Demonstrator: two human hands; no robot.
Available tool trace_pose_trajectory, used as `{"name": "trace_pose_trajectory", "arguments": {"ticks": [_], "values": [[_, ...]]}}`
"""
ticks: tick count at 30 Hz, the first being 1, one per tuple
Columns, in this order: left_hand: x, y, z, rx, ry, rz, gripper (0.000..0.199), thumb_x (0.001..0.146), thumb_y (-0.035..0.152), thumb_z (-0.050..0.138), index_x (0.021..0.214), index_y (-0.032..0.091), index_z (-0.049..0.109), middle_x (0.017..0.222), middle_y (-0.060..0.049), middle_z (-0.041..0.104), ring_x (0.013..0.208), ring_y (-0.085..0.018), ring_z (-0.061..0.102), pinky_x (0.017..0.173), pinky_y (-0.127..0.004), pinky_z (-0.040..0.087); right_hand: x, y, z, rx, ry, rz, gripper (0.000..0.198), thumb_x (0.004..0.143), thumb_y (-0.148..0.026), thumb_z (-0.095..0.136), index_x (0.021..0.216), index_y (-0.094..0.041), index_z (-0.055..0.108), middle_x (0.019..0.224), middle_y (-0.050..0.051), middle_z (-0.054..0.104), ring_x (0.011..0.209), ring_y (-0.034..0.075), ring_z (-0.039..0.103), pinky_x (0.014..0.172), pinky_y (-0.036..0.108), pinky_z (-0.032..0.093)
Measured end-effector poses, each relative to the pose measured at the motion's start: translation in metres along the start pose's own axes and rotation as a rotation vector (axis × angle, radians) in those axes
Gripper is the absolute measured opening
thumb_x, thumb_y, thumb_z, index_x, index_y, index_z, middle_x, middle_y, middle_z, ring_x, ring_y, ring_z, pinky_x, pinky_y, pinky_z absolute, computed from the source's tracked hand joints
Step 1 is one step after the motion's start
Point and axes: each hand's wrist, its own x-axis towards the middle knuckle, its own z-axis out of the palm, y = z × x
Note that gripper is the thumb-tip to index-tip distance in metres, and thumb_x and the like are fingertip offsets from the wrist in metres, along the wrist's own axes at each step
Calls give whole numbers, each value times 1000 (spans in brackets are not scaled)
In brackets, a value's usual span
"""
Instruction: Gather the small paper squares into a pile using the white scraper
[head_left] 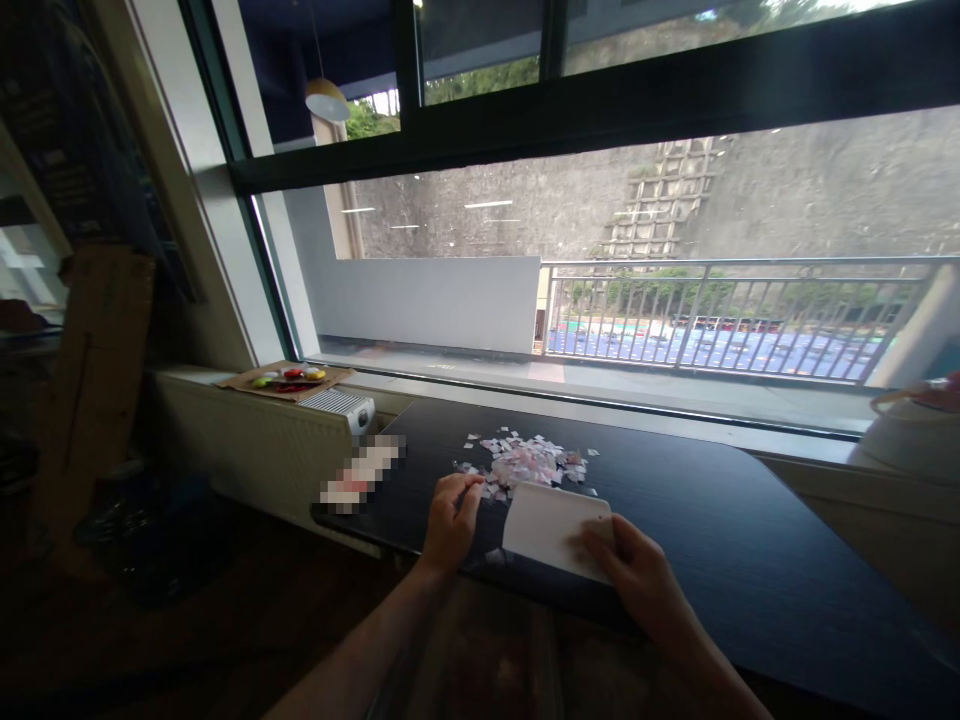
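My right hand (634, 562) grips the right edge of a white, flat rectangular board (551, 525) with rounded corners, thumb on its upper face. The board is tilted at the near side of a pile of small cut paper pieces (525, 460), pale white and pinkish, and hides part of it. My left hand (452, 520) is at the left edge of the pile, its fingers curled together. Whether a paper piece is between them is hidden. Loose pieces lie around the pile, and a pale scrap (495, 556) shows near the table's front edge.
The dark table (720, 540) stands against a windowsill (660, 412). A blurred-out pale item (364, 475) lies at its left end. Beyond are a white slotted box (341, 405) and a cardboard tray (251, 378) with colourful items. A pale rounded object (911, 435) stands right.
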Motion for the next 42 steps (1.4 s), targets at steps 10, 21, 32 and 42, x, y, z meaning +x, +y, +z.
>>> {"name": "trace_pose_trajectory", "arguments": {"ticks": [10,21,32,42], "values": [[0,3,-3,-52,-4,-62,32,85,37,43,79,18,69,86,-7,68,94,-21,59,87,-36,46,11,-3,4,64,-99,102,34,68,-49,67,77,-17,64,73,3,70,66,20,63,57,28,50],[0,5,-3,-67,-9,-83,36,86,42,42,76,19,68,86,-6,68,94,-21,59,88,-36,45,10,-6,5,89,-115,113,30,67,-45,68,74,-16,64,71,3,69,65,19,62,55,27,48],[0,5,-3,-64,-13,-85,35,85,42,43,81,19,69,86,-6,69,94,-21,59,87,-36,45,2,-17,4,122,-224,138,34,69,-49,66,80,-17,65,73,2,71,66,20,63,56,27,49],[0,5,-3,-66,-18,-91,33,85,40,43,80,19,69,87,-6,69,96,-21,58,89,-37,44,3,4,-9,28,-13,92,31,69,-45,65,78,-16,67,71,4,70,63,21,62,53,29,48]]}}
